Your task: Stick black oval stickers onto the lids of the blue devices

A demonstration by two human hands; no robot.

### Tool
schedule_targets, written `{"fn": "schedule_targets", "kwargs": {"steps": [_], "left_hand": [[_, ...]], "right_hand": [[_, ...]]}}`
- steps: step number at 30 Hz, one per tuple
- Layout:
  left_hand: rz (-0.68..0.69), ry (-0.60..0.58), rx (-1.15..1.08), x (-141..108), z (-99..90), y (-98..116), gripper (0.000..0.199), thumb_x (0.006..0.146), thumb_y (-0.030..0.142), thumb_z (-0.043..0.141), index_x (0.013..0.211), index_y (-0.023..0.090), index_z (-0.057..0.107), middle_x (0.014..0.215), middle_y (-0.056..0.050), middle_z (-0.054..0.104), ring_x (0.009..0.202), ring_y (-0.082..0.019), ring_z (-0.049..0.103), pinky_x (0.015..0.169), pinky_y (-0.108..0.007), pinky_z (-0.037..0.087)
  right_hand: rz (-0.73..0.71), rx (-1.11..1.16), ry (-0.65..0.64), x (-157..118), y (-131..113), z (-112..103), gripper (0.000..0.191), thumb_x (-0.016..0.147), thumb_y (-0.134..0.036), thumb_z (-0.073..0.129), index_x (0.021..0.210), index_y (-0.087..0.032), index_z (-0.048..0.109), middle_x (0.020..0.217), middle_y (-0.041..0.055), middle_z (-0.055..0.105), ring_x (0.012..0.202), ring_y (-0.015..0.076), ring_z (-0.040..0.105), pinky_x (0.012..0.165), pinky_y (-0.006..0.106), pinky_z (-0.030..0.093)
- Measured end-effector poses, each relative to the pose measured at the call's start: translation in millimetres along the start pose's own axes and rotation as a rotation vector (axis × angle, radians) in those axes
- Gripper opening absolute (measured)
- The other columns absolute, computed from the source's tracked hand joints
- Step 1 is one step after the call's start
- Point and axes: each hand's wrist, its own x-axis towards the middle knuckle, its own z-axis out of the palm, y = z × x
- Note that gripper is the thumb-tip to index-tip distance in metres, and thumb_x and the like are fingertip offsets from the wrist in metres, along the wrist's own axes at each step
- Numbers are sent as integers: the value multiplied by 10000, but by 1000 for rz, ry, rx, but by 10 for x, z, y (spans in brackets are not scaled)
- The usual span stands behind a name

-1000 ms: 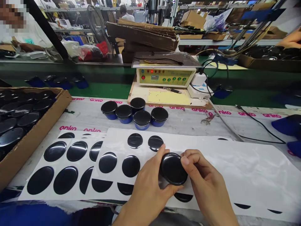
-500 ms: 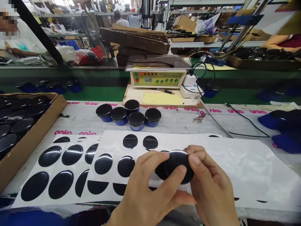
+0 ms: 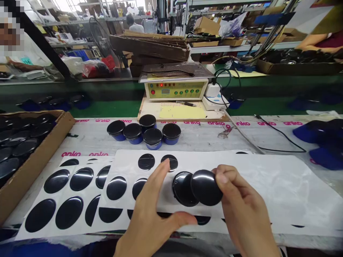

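Note:
Between the thumb and fingers of my right hand (image 3: 241, 203) is a glossy black disc (image 3: 206, 187), held at its right edge. That disc overlaps the right side of a round black lid (image 3: 184, 189), which sits over the white sheet. My left hand (image 3: 154, 207) is spread to the left of the lid, thumb and fingers apart, with nothing in it. Under and around the hands lies a white sheet (image 3: 254, 185) bearing black round stickers (image 3: 116, 188). More sticker sheets (image 3: 63, 192) lie at the left.
Several blue tubs with black lids (image 3: 152, 138) stand behind the sheets. A cardboard box (image 3: 50, 141) of black-lidded pieces is at the left. Farther back are a control unit (image 3: 177, 90) and a cable (image 3: 281, 134). Dark blue items (image 3: 325, 157) sit at the right edge.
My left hand has let go of the black disc, opened and moved left, showing the lid beneath. My right hand still holds the disc. The view has shifted slightly.

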Motion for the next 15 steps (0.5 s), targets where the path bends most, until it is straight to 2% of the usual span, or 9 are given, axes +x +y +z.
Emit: {"fn": "schedule_targets", "kwargs": {"steps": [1, 2, 4, 6, 8, 15], "left_hand": [[-134, -83, -71, -13, 50, -12, 1059, 572, 458, 839, 1438, 351, 238, 1409, -34, 482, 1237, -276, 515, 998, -415, 489], [-234, -151, -139, -24, 100, -18, 1108, 544, 478, 845, 1437, 398, 195, 1414, -10, 477, 1266, -279, 485, 1015, -445, 467], [-330, -206, -255, -34, 186, -16, 1041, 610, 403, 833, 1409, 484, 171, 1393, 55, 498, 1281, -237, 472, 1048, -446, 424], [-371, -196, -330, -32, 238, -6, 959, 679, 290, 801, 1379, 533, 192, 1334, 109, 547, 1249, -189, 504, 1047, -400, 416], [-389, -179, -363, -26, 258, 3, 957, 673, 231, 802, 1369, 537, 222, 1307, 126, 566, 1227, -173, 523, 1030, -355, 422], [-358, -141, -394, -32, 259, -18, 957, 656, 202, 811, 1357, 550, 260, 1302, 144, 567, 1206, -165, 539, 1017, -311, 419]], "right_hand": [[13, -5, -40, -1, 38, 1, 217, 885, -360, 595, 721, -228, 541, 867, -11, 444, 823, 136, 461, 703, 220, 383], [27, -4, -71, -6, 77, 9, 203, 887, -358, 593, 735, -231, 551, 886, -9, 452, 868, 142, 471, 745, 226, 386], [58, -8, -107, -23, 140, 38, 188, 890, -362, 589, 754, -233, 567, 911, -5, 467, 912, 151, 481, 797, 242, 386], [78, -26, -122, -40, 171, 71, 196, 889, -373, 587, 754, -231, 572, 917, -4, 474, 893, 148, 482, 790, 245, 388], [89, -49, -123, -49, 174, 94, 206, 886, -383, 589, 748, -231, 569, 918, -6, 471, 874, 142, 477, 761, 235, 387], [46, -137, -89, -20, 133, 125, 231, 872, -377, 595, 703, -225, 551, 898, -1, 490, 837, 146, 495, 717, 230, 415]]}}
